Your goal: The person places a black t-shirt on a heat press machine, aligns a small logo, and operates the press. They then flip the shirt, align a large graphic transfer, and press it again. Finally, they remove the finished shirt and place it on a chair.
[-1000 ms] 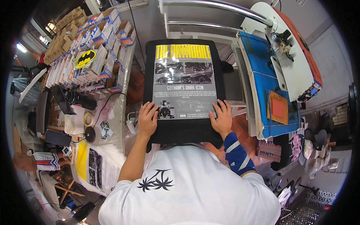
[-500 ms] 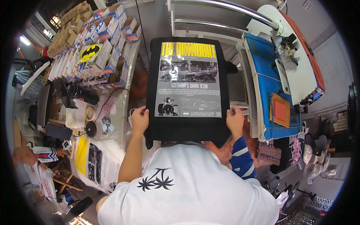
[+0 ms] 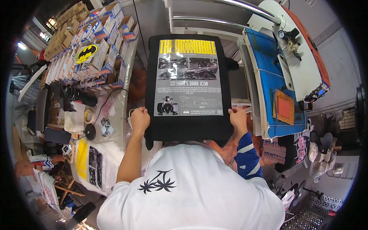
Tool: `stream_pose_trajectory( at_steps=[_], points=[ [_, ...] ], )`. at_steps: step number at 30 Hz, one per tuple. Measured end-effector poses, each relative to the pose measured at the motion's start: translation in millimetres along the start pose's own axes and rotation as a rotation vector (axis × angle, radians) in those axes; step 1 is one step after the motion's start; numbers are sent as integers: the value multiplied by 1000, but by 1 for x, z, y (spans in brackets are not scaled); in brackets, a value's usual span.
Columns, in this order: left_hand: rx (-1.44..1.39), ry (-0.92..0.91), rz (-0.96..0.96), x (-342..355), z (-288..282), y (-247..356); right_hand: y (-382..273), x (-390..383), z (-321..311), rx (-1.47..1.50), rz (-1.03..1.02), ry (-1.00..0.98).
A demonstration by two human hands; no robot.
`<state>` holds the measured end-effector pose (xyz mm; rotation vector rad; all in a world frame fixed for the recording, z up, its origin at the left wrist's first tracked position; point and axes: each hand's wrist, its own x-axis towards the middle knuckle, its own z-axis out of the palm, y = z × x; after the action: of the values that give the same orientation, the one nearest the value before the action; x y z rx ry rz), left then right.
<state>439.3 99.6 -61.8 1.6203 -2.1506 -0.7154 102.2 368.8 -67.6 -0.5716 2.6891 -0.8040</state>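
A black T-shirt (image 3: 188,128) lies stretched flat over a raised board in front of me. On its upper part sits a glossy printed transfer sheet (image 3: 187,90) with a yellow heading, car pictures and a grey lower half. My left hand (image 3: 140,119) is closed on the shirt's left edge, just below the sheet's lower corner. At the opposite edge my right hand (image 3: 238,117) pinches the fabric in the same way. Both forearms reach up beside my white shirt, a blue and white sleeve on the right one.
To the right stand a blue padded board (image 3: 278,111) and a white and orange heat press (image 3: 303,65) with a gauge. Boxes (image 3: 94,57) fill the left table, beside tape (image 3: 88,116) and a phone (image 3: 57,135). At lower left is another person (image 3: 28,166). More prints (image 3: 90,165) lie nearby.
The whole view has shifted slightly, so the shirt, sheet and hands appear a little further left and up. Both hands keep the same grip on the shirt's edges.
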Motion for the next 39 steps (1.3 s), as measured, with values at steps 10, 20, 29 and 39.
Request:
stream_pose_trajectory(
  at_steps=[10, 20, 29, 39],
  points=[
    [-137, 131, 665, 6, 16, 8, -27, -15, 26, -21, -772, 254],
    [-150, 128, 705, 5, 38, 4, -26, -16, 31, -87, -771, 251],
    [-181, 137, 694, 4, 39, 2, -28, -17, 31, -85, -783, 257],
    [-161, 148, 690, 4, 38, 6, -28, -17, 32, -106, -763, 257]
  ],
)
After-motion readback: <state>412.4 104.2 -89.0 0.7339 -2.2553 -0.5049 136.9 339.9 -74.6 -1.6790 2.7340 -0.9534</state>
